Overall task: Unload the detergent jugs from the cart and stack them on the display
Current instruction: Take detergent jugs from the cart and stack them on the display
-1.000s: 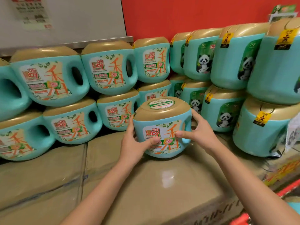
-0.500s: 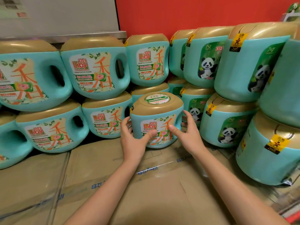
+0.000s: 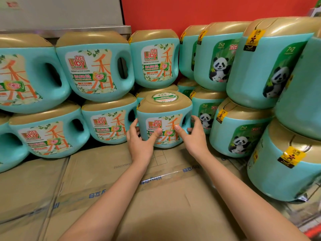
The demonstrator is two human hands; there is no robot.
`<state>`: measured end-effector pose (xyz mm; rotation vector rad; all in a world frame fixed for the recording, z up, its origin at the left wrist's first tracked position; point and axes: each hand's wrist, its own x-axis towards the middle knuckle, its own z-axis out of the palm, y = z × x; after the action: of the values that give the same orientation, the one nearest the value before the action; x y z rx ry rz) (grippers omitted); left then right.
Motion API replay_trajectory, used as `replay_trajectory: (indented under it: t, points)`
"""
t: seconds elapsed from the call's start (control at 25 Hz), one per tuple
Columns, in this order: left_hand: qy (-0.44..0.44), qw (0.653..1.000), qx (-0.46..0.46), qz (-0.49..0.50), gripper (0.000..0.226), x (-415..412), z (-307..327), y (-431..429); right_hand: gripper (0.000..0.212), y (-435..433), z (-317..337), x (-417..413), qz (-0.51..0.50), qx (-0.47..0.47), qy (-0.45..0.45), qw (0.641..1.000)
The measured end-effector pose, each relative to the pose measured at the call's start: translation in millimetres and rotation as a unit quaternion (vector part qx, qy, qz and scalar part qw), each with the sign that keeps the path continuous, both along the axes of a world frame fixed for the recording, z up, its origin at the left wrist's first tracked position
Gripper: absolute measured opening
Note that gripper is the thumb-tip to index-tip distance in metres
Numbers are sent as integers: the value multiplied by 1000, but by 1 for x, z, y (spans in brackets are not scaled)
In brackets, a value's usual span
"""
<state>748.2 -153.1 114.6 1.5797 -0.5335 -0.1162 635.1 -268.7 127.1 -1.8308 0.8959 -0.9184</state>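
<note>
Our left hand (image 3: 140, 145) and right hand (image 3: 192, 136) clasp the detergent jug (image 3: 165, 108) by its sides; we should seat it level, snug against the stacked jugs (image 3: 107, 126) on its left

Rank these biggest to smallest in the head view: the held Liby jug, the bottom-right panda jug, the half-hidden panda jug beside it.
1. Bottom-right panda jug, though it's nearest the camera.
2. Held Liby jug.
3. Panda jug beside it, partly hidden.

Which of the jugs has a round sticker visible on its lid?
The jug between the left hand and right hand, low on the cardboard. Its gold lid shows a round green-and-white sticker; no other lid does.
</note>
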Motion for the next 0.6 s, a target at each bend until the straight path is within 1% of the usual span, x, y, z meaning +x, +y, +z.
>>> replay_trajectory:
  t: [0.12,0.2,0.28,0.36,0.44,0.52,0.6]
  points:
    - [-1,1000,30,5,93,0,0,3,76,0,-2,-1,-3,1,17,1000]
    - [17,999,46,-7,84,2,4,7,73,4,-1,-4,-5,0,25,1000]
    - [56,998,40,-4,64,-1,10,15,60,15,2,-14,-13,-6,30,999]
    - [78,996,31,6,44,-12,17,28,38,30,5,-34,-20,-8,13,1000]
    - [80,996,13,-40,29,-32,26,46,21,53,5,-64,-17,8,-24,1000]
    - [80,990,-6,-114,21,-58,35,66,20,82,3,-102,-15,26,-69,997]
    - [80,980,-11,-181,19,-89,40,88,22,116,1,-144,-30,31,-113,993]
